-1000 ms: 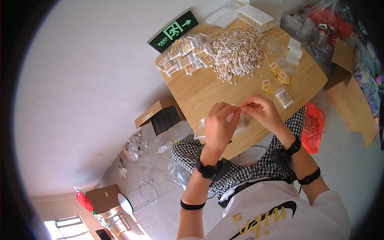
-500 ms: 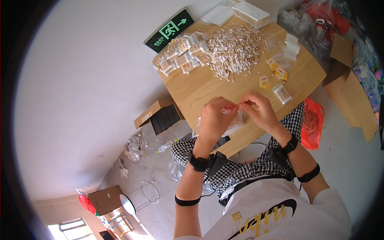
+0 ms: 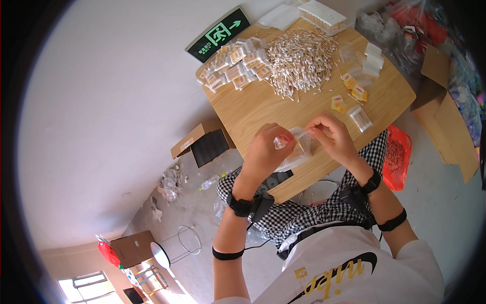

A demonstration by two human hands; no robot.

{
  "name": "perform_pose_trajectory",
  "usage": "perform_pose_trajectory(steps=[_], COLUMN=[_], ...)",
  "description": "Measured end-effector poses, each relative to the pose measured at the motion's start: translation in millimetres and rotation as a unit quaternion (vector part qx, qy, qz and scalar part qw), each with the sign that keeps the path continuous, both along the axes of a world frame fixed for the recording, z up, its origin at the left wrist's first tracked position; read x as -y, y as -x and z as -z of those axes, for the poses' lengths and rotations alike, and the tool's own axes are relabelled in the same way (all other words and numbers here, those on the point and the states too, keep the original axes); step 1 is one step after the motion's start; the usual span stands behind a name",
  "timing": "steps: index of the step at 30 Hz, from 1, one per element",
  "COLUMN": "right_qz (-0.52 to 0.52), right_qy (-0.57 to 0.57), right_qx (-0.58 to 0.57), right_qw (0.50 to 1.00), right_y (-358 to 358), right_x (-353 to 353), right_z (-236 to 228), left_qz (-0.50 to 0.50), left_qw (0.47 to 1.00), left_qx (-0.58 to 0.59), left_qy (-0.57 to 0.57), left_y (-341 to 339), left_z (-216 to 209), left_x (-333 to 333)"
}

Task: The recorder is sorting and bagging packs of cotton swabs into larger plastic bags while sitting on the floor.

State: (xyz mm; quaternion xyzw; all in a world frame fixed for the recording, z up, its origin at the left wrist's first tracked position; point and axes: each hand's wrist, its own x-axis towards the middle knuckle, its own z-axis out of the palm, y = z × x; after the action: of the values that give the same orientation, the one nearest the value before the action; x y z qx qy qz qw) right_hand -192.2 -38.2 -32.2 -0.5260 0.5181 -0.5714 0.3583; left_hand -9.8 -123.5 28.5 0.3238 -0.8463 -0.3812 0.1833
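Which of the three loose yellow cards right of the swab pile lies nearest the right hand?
The lower-left card, closest to the right hand; it lies slightly apart, while the other two cards sit together farther up.

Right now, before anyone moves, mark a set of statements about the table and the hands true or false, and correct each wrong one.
1. A heap of loose cotton swabs lies on the wooden table. True.
2. The right hand is inside that heap. False: it is at clear plastic, close to the left hand.
3. The pile of small packets is to the right of the heap. False: it is to the left.
4. A single swab packet lies nearer the person than the yellow cards. True.
5. The red bag sits on the tabletop. False: it is below the tabletop, on the person's right.
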Motion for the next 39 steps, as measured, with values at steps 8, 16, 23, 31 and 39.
perform_pose_trajectory(steps=[8, 16, 23, 31, 39], right_qz=[0.020, -0.174, -0.243, -0.237, -0.251], right_qy=[0.054, 0.151, 0.219, 0.334, 0.295], right_qx=[-0.216, -0.403, -0.518, -0.574, -0.556], right_qw=[0.975, 0.886, 0.790, 0.709, 0.735], right_y=[14.6, -16.4, -23.7, -20.3, -19.6], right_x=[-6.6, 23.7, 29.4, 21.1, 23.3], right_z=[-31.5, -55.8, -52.9, -40.1, -41.7], left_qz=[-0.043, -0.052, -0.004, 0.017, 0.008], left_qw=[0.985, 0.962, 0.962, 0.941, 0.935], left_qx=[0.016, 0.035, 0.026, 0.067, 0.076], left_qy=[0.165, 0.266, 0.272, 0.330, 0.346], left_y=[-53.9, -52.9, -53.5, -64.1, -65.9], left_z=[-10.7, 6.5, 22.6, 37.5, 40.2], left_x=[-20.0, -45.4, -46.5, -50.0, -49.2])
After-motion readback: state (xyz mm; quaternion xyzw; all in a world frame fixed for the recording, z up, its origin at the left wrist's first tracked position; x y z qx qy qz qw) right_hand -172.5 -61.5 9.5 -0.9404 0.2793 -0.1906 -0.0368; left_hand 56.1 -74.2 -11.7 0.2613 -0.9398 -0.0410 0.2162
